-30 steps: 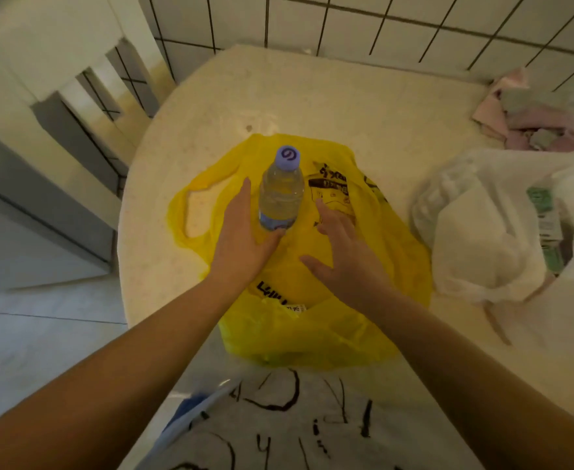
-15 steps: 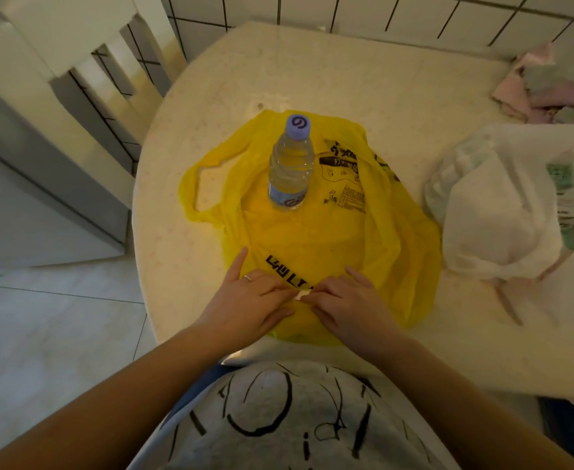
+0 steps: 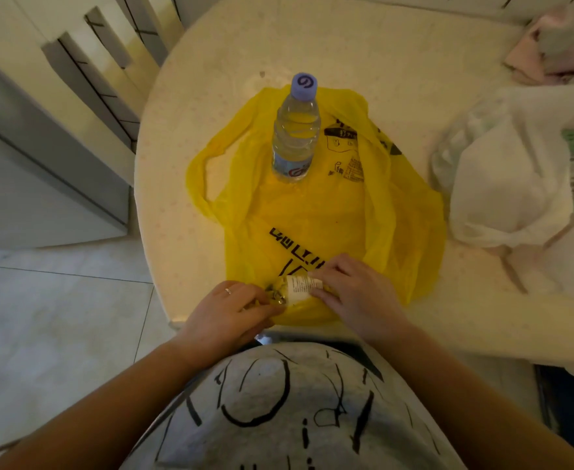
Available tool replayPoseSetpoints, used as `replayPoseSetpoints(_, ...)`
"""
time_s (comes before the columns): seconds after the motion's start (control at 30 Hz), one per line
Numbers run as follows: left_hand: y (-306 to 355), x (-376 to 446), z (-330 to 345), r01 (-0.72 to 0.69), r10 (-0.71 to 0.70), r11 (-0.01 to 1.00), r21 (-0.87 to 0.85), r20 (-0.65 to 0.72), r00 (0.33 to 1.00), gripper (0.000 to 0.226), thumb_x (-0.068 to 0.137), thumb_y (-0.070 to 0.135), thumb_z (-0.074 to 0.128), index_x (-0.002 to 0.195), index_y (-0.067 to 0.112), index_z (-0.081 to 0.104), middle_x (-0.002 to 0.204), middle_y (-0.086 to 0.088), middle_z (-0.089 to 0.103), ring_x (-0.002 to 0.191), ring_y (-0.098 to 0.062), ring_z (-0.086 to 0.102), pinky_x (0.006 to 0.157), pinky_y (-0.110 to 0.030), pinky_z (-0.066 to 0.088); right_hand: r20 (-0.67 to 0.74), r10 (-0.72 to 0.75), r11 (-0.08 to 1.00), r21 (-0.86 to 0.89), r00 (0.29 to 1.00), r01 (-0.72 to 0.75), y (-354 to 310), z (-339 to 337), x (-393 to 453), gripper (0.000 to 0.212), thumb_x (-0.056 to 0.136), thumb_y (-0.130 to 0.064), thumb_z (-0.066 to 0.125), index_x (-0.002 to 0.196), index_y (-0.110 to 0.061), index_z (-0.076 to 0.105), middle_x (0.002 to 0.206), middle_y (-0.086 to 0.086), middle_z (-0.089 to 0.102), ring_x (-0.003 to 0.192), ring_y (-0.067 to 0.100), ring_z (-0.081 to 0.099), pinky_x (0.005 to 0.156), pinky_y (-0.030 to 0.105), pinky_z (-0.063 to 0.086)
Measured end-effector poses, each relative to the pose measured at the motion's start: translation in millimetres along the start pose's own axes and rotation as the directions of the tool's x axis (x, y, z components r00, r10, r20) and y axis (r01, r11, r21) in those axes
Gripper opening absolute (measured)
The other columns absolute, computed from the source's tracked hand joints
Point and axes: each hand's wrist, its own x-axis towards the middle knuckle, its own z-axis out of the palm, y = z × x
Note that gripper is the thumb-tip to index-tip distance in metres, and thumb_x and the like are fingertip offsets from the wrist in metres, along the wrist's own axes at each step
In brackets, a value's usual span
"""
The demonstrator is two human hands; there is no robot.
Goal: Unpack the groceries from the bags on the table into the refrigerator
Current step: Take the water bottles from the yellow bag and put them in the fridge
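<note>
A flat yellow plastic bag (image 3: 316,212) with black print lies on the round cream table (image 3: 363,62). A clear water bottle (image 3: 295,137) with a purple cap stands upright on the bag's far part. At the bag's near edge, my left hand (image 3: 234,310) pinches the bunched yellow plastic. My right hand (image 3: 353,293) pinches the same edge where a white paper receipt (image 3: 300,287) is stuck or stapled to it. A white plastic bag (image 3: 509,184) with a green-labelled package inside sits at the right.
A cream slatted chair (image 3: 85,56) stands at the table's left. Pink and grey cloths (image 3: 556,45) lie at the far right by the tiled wall. A grey cabinet (image 3: 24,184) stands on the left over pale floor tiles. My printed grey shirt fills the bottom.
Both hands left the bottle and drew back to the bag's near edge. They now pinch the edge, with the white receipt more exposed than half a second ago.
</note>
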Motion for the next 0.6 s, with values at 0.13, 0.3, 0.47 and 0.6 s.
replayPoseSetpoints(0.13, 2, 1, -6, 0.068, -0.064, 0.996, -0.054, 0.072, 0.995, 0.041, 0.098, 0.045, 0.029, 0.113, 0.023, 0.061, 0.1, -0.002, 0.061, 0.091, -0.017, 0.053, 0.075, -0.031, 0.05, 0.238, -0.041, 0.996, -0.062, 0.97, 0.057, -9, -4, 23, 0.056, 0.085, -0.046, 0.059, 0.136, -0.026, 0.044, 0.126, -0.006, 0.049, 0.115, 0.014, 0.046, 0.091, 0.027, 0.042)
replayPoseSetpoints(0.3, 3, 3, -12, 0.2, -0.193, 0.971, -0.131, 0.062, 0.979, 0.043, 0.099, 0.043, 0.026, 0.123, 0.021, 0.054, 0.105, -0.005, 0.059, 0.093, -0.017, 0.053, 0.072, -0.029, 0.052, 0.479, 0.016, 1.0, -0.002, 0.878, -0.017, -21, -2, 43, 0.073, 0.083, -0.037, 0.066, 0.144, -0.026, 0.029, 0.137, -0.001, 0.042, 0.123, 0.017, 0.041, 0.094, 0.03, 0.038)
replayPoseSetpoints(0.47, -2, 11, -15, 0.387, -0.371, 0.906, -0.173, 0.119, 0.921, 0.058, 0.092, 0.061, 0.023, 0.129, 0.025, 0.051, 0.116, -0.003, 0.057, 0.101, -0.02, 0.056, 0.078, -0.035, 0.054, 0.508, 0.02, 1.0, 0.004, 0.861, -0.025, -22, 6, 46, 0.063, 0.078, -0.035, 0.069, 0.134, -0.025, 0.041, 0.122, 0.0, 0.054, 0.11, 0.019, 0.052, 0.08, 0.028, 0.041)
replayPoseSetpoints(0.6, -2, 22, -19, 0.593, -0.544, 0.776, -0.217, 0.248, 0.802, 0.066, 0.085, 0.06, 0.046, 0.142, 0.031, 0.032, 0.129, 0.004, 0.05, 0.106, -0.013, 0.054, 0.087, -0.032, 0.05, 0.376, 0.132, 0.976, 0.11, 0.917, -0.186, -14, -1, 44, 0.071, 0.073, -0.043, 0.074, 0.132, -0.025, 0.039, 0.122, -0.001, 0.052, 0.109, 0.017, 0.05, 0.085, 0.031, 0.044)
